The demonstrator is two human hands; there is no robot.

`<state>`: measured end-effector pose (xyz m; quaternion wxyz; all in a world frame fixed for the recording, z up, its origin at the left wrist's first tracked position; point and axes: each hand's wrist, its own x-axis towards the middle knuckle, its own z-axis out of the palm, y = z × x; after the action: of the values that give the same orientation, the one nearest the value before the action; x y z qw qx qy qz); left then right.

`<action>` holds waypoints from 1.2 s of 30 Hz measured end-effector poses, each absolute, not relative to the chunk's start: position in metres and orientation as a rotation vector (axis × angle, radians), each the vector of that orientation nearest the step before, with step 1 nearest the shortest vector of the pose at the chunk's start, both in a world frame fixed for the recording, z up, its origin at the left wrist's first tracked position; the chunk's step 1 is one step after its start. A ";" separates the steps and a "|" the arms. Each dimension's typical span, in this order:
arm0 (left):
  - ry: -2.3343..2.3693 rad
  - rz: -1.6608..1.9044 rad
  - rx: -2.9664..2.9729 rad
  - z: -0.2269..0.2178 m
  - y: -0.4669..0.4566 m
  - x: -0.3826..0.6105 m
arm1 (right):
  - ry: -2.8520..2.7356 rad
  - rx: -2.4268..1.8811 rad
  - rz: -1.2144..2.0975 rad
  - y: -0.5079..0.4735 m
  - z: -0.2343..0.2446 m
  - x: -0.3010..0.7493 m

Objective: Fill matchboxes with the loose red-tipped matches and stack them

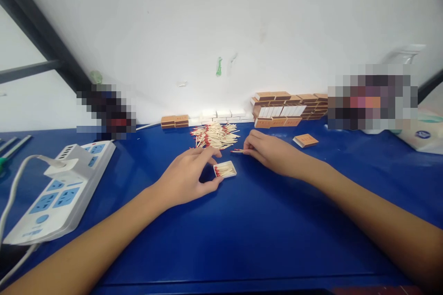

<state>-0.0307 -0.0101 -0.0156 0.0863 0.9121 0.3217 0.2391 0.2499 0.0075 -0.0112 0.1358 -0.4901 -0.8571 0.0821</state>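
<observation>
My left hand point(188, 175) curls round the left side of a small white matchbox tray point(232, 175), with the thumb at its near edge and fingertips at the far side. Red-headed matches point(224, 169) lie inside the tray, heads to the left. Just beyond it, my right hand point(265, 150) pinches a few matches point(237, 151) between thumb and fingers, their red heads pointing left. A loose pile of matches point(218, 136) spreads behind both hands. To the right of my right hand lies an orange matchbox point(306, 140).
Against the wall stand stacked matchboxes point(277, 122), white trays point(223, 114) and a smaller matchbox stack point(175, 121). A white power strip point(62, 198) with a plugged-in adapter and cable occupies the left of the blue table point(221, 249). A white packet point(424, 131) is at the far right.
</observation>
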 end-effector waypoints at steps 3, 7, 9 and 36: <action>0.939 0.708 2.731 -0.016 -0.011 -0.030 | -2.498 -1.408 0.203 0.013 -0.016 0.255; 0.929 0.693 2.722 -0.017 -0.012 -0.029 | -2.480 -1.341 0.160 0.012 -0.016 0.258; 0.932 0.699 2.712 -0.017 -0.012 -0.029 | -2.473 -1.332 0.154 0.010 -0.014 0.257; 0.885 0.744 2.708 -0.016 -0.016 -0.026 | -2.543 -1.105 0.279 -0.024 -0.012 0.220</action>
<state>-0.0259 -0.0155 -0.0162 0.0983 0.9153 0.2990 0.2514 0.2204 -0.0241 -0.0120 0.1768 -0.3903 -0.8982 0.0987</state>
